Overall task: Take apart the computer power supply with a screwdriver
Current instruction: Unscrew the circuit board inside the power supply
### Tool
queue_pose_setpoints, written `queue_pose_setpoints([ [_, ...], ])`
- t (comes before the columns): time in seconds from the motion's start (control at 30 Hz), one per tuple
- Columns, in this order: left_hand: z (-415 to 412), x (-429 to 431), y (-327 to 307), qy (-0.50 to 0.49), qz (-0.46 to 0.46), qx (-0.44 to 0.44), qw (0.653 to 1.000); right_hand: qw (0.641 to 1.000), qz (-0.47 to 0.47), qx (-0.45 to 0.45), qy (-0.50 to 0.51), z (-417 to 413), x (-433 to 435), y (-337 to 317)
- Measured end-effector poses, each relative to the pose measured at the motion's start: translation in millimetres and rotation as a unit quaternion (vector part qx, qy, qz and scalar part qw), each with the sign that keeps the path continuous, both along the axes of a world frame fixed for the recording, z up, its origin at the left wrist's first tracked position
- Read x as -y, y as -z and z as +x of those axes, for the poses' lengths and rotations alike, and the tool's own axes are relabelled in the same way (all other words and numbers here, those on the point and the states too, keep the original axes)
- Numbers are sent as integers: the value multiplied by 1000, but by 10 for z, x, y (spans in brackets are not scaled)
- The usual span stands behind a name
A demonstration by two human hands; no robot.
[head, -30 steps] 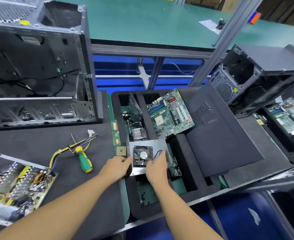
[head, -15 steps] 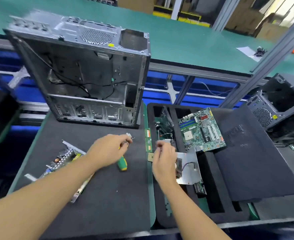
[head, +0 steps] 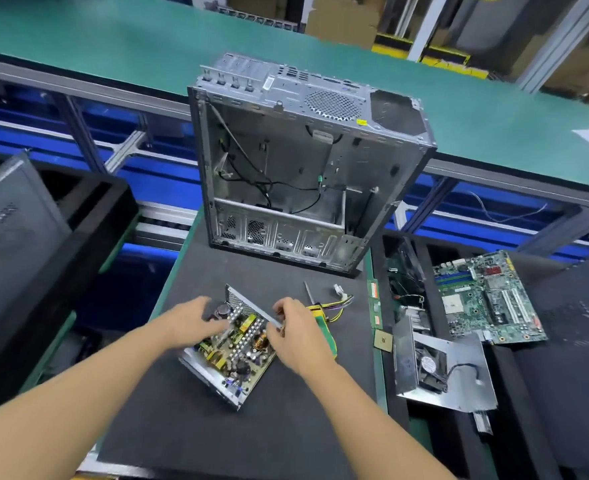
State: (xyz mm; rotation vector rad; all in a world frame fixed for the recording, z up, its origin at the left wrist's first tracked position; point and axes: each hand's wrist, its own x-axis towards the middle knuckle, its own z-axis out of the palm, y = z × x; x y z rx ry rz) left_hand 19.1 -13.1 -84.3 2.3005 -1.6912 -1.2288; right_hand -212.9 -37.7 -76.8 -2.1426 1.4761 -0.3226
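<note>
The power supply (head: 231, 353), pinched at its wall by the right hand (head: 296, 336) and touched by the flat-fingered left hand (head: 196, 318), should be squared before the screwdriver (head: 309, 293) is lifted.

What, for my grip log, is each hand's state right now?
Left hand: open, fingers resting on the opened power supply.
Right hand: fingers pinching the power supply's metal side wall.

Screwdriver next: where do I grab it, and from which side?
Take the screwdriver by its green handle, from the right: it lies flat, thin shaft pointing toward the case, and the right hand, on the power supply, covers its left side.
</note>
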Motion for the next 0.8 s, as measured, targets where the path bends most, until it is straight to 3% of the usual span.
queue_pose_setpoints([
  [0.13,-92,-79,169,33,-63,66,995,996,-7,-82,-25,21,1,122],
  [0.23,-178,-139,169,8,-73,79,994,998,-24,-63,22,-10,-13,125],
  [0.33,-292,-224,165,-20,-77,55,995,992,-111,-14,63,-132,-81,123],
  [0.43,-335,-284,167,-43,-94,39,994,967,-174,16,185,-367,-160,219],
  [0.53,-351,-316,163,-54,-103,23,993,951,-76,-91,287,-569,-123,373],
  [0.6,-374,-324,169,-52,-105,13,993,955,5,-186,233,-620,-94,479],
  [0.67,-402,-348,202,-56,-101,-8,993,954,17,-236,185,-616,-70,559],
  [0.73,-424,-392,240,-71,-96,-29,992,953,-7,-248,172,-600,-44,591],
  [0.8,-415,-432,273,-63,-144,32,987,966,-5,-176,188,-600,-45,600],
])
